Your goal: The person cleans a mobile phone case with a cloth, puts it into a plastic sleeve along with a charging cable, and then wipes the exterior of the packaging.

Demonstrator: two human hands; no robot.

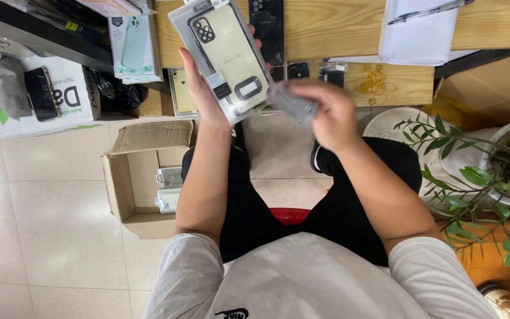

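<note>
The left hand [203, 88] holds a packaged phone case [224, 56] up over the front edge of the surface [326, 26], tilted with its printed face toward the camera, probably so it can be looked over or wiped. The fingers wrap around the pack's left side and behind it, clamped on it; fingertips show past its right edge. The right hand [326, 115] sits just beside the pack's lower right corner, closed on a blurred grey thing, likely a cloth [293, 103], which touches or nearly touches the pack; motion blur hides the exact contact.

Under the hands the person sits with knees apart above a tiled floor [42, 224]. An open cardboard box [131, 195] stands on the floor at the left knee, with a few clear packs inside, close enough to reach. More packed cases [134, 47] lie at the surface's left end, a white pad with a pen [420, 29] toward its right end, and rubber bands [374, 80] near the front edge. A potted plant [491, 177] stands at the right.
</note>
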